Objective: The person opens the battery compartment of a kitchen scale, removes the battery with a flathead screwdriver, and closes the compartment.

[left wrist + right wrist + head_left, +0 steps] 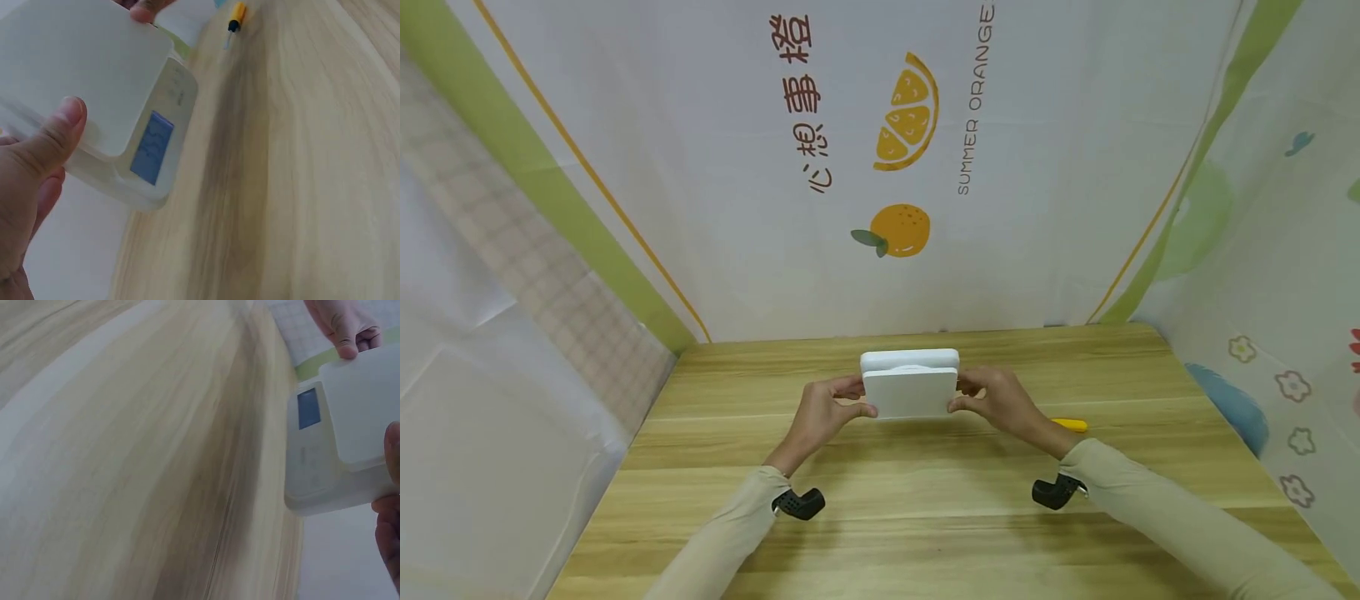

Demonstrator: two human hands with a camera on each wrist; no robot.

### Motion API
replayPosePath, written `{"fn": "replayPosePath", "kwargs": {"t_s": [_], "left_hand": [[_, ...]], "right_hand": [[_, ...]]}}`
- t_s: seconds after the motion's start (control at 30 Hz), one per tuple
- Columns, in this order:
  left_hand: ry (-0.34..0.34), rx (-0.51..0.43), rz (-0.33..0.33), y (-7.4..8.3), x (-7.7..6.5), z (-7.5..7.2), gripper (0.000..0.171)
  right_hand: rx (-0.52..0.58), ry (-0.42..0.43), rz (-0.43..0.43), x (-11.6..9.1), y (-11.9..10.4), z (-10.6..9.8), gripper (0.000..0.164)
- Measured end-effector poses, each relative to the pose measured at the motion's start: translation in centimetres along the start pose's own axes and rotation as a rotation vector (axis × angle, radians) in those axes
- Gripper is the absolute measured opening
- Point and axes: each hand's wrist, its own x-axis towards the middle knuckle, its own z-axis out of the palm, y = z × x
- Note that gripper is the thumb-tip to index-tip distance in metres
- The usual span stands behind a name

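A white kitchen scale (912,395) is held up on a slant over the table, its flat weighing plate (94,69) facing back toward the person. My left hand (822,415) grips its left side, thumb on the plate and fingers behind. On the opposite side my right hand (1002,403) holds it the same way. Below the plate edge, the display (152,147) is lit, its digits blurred in the left wrist view; the right wrist view shows the display (308,409) too. The scale's underside is hidden.
On the wooden table (917,533), a screwdriver (236,17) with a yellow and black handle lies to the right, partly behind my right forearm in the head view. A printed white curtain (1037,208) hangs along the table's back edge, with more cloth at both sides.
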Motion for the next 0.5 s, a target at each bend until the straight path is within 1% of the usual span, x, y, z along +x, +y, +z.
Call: {"fn": "replayPosePath", "kwargs": {"t_s": [0.1,0.23,0.3,0.4,0.5], "left_hand": [[-0.001,0.031,0.069,-0.3,0.0,0.0,0.051],[0.001,0.061,0.146,-0.7,0.0,0.1,0.047],[0.01,0.096,0.183,-0.8,0.0,0.1,0.041],[0.023,0.163,0.256,-1.2,0.0,0.2,0.036],[0.03,0.225,0.343,-1.7,0.0,0.2,0.041]], "right_hand": [[-0.072,0.024,-0.067,-0.2,0.3,0.1,0.037],[-0.15,0.048,-0.174,-0.3,0.8,0.1,0.039],[-0.186,0.055,-0.232,-0.2,1.2,0.1,0.039],[-0.272,0.065,-0.325,0.0,1.7,0.0,0.041],[-0.346,0.072,-0.415,0.2,2.1,-0.1,0.043]]}}
